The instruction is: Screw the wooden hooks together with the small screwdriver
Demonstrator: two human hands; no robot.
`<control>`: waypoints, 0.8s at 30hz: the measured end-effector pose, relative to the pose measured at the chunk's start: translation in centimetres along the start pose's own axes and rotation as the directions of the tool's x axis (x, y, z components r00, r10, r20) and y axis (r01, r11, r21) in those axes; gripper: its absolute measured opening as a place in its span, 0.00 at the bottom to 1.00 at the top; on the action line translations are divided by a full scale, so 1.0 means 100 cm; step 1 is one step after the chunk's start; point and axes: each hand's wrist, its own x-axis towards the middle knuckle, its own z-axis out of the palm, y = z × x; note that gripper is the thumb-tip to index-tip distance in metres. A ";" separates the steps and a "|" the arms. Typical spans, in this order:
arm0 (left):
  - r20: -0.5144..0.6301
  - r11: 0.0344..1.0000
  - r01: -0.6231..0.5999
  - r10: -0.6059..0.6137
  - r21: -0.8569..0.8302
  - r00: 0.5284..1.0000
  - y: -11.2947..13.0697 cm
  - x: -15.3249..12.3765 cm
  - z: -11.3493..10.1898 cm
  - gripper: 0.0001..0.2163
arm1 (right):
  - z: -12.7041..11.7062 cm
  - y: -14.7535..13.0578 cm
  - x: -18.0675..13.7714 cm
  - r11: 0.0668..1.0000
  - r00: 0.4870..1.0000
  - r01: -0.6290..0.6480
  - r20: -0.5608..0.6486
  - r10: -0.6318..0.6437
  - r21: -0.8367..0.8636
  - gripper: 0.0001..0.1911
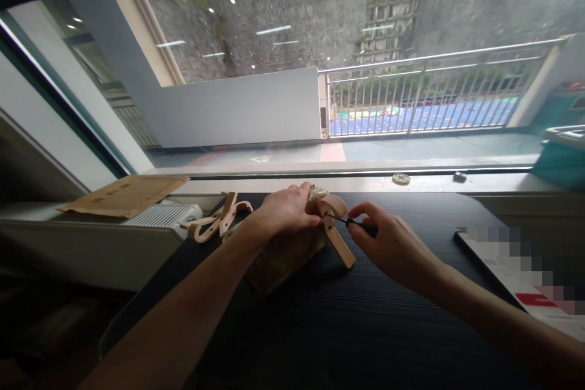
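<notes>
My right hand [381, 244] is closed around the dark handle of a screwdriver [361, 226]. Its thin shaft points left, with the tip at a hole in a jointed wooden piece [339, 244]. This piece has a curved top and a straight leg reaching toward me. My left hand [290, 210] steadies it, thumb against the wood and fingers bent over the top; the exact grip is partly hidden. Under that hand lies a bundle in shiny, brownish clear wrapping [286, 259]. More curved wooden parts with holes [222, 219] rest at the table's left edge.
The black wood-grain table [365, 323] stands against a windowsill [356, 184]. A roll of tape [401, 179] and a small dark object [459, 177] sit on the sill. Flattened cardboard [125, 192] lies over a white radiator [158, 214]. A partly blurred white flat item [507, 274] is at right.
</notes>
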 end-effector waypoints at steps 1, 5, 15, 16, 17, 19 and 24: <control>-0.005 1.000 0.000 0.000 -0.002 1.000 0.000 0.000 0.000 0.30 | -0.003 -0.002 -0.001 0.998 0.999 0.031 0.011 -0.030 -0.046 0.13; -0.018 1.000 -0.006 0.006 -0.009 1.000 -0.002 0.001 0.002 0.30 | -0.012 0.001 -0.002 0.886 0.942 0.328 0.049 -0.331 -0.327 0.10; -0.043 0.999 -0.023 0.022 -0.029 0.999 -0.001 0.001 0.005 0.29 | -0.004 0.012 0.004 0.622 0.804 0.508 0.069 -0.591 -0.596 0.08; -0.046 0.999 -0.023 0.021 -0.040 0.999 -0.001 0.002 0.006 0.28 | -0.001 0.011 0.004 0.713 0.858 0.448 0.033 -0.513 -0.539 0.07; -0.055 0.998 -0.022 0.019 -0.057 0.998 -0.002 0.003 0.007 0.29 | 0.001 0.009 0.004 0.800 0.907 0.373 0.003 -0.421 -0.470 0.07; -0.077 0.991 -0.040 0.030 -0.131 0.997 -0.009 0.006 0.007 0.29 | -0.001 0.005 0.007 0.913 0.970 0.228 -0.004 -0.244 -0.338 0.10; -0.089 0.743 -0.130 0.095 -0.656 0.991 -0.046 0.013 -0.005 0.24 | -0.034 0.000 0.010 0.983 0.992 0.103 -0.053 -0.112 -0.149 0.13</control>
